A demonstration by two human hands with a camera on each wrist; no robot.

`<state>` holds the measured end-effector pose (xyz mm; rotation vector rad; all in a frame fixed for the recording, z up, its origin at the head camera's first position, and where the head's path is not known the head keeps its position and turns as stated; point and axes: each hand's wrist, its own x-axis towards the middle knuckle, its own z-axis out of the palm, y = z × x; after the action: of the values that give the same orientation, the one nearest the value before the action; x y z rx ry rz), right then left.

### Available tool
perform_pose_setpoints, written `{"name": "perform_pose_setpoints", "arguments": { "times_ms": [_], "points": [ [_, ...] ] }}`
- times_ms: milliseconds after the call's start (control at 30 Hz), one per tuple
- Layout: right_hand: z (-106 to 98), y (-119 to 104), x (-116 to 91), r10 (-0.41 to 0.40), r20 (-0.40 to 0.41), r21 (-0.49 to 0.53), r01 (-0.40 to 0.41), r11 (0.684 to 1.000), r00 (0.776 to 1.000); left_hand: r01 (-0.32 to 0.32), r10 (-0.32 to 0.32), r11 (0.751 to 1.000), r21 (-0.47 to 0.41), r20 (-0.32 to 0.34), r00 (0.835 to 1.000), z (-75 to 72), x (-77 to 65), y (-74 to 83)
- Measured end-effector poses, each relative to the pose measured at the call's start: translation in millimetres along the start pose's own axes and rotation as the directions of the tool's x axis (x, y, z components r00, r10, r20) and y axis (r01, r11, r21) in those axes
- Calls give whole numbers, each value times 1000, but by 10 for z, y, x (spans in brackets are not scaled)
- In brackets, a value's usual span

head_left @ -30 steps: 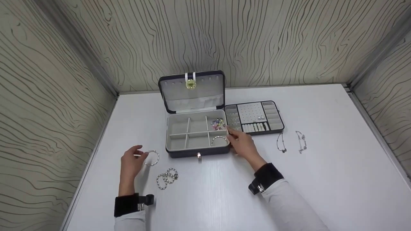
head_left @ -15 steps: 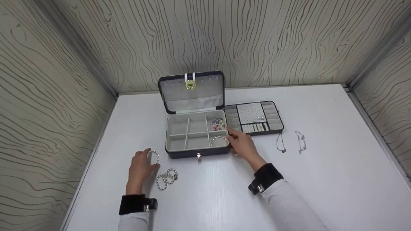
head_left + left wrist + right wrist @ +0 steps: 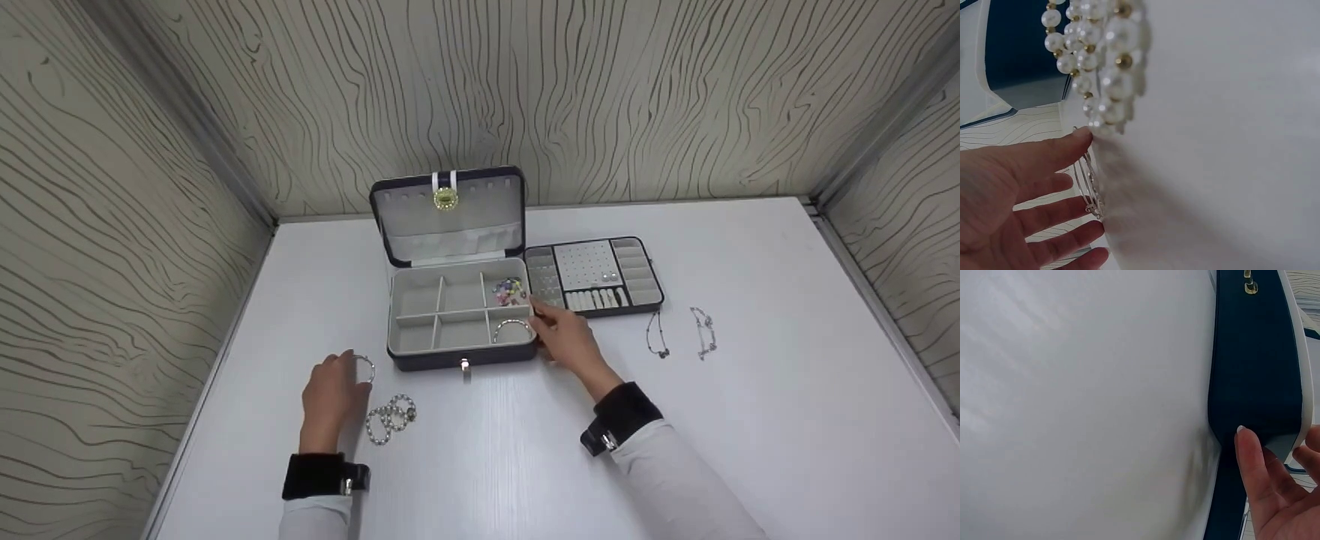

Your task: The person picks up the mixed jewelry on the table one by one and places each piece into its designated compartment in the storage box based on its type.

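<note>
My left hand (image 3: pixel 327 394) reaches over a thin silvery bangle (image 3: pixel 373 368) lying on the table. In the left wrist view its thumb and spread, fairly straight fingers (image 3: pixel 1064 244) come to opposite sides of the bangle (image 3: pixel 1090 185); firm contact is hard to tell. Beside them lie pearl bracelets (image 3: pixel 1114 81) with gold beads. The right hand (image 3: pixel 568 339) holds the right front corner of a dark blue jewelry box (image 3: pixel 427 361), whose lid (image 3: pixel 450 225) stands raised. Inside are grey compartments, with a beaded bracelet (image 3: pixel 512 321) at front right and colourful small pieces (image 3: pixel 508 291) behind it.
A divided tray (image 3: pixel 589 262) sits against the box's right side, holding earrings and rings. Farther right lie a dark-pendant necklace (image 3: pixel 664 352) and a silvery chain (image 3: pixel 703 341). Wood-patterned panels (image 3: pixel 480 97) enclose the table (image 3: pixel 787 420).
My left hand has turned and moved right over the bangle, its fingers changing from a pinch at the edge to a wide spread. The bangle has shifted slightly right. The right hand stays put.
</note>
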<state>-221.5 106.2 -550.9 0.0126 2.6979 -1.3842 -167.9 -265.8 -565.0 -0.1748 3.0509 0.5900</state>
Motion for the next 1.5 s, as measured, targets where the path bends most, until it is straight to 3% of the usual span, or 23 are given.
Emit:
{"name": "perform_pose_setpoints", "arguments": {
  "times_ms": [367, 567, 733, 1000, 1200, 1500],
  "points": [
    [0, 3, -8, 10, 10, -2, -10, 1000, 1000, 48, -52, 996, -79, -51, 997, -27, -3, 12],
    [-7, -7, -7, 26, 13, 6, -26, 1000, 1000, 33, -51, 988, -149, -113, 992, -122, -7, 108],
    [-8, -12, -6, 35, 19, 22, -35, 999, 999, -9, -23, 983, -181, -176, 984, -200, -21, 255],
    [-13, -2, -7, 28, 25, 19, -29, 999, 999, -157, 94, 961, -227, -266, 959, -277, -56, 526],
    [-11, 4, -18, 15, 19, 3, -16, 1000, 1000, -212, 141, 941, -263, -265, 954, -285, -68, 766],
    [-3, 17, -12, 1, 6, 0, -1, 1000, 1000, -277, 221, 918, -283, -214, 951, -170, -19, 1041]
  ]
}}
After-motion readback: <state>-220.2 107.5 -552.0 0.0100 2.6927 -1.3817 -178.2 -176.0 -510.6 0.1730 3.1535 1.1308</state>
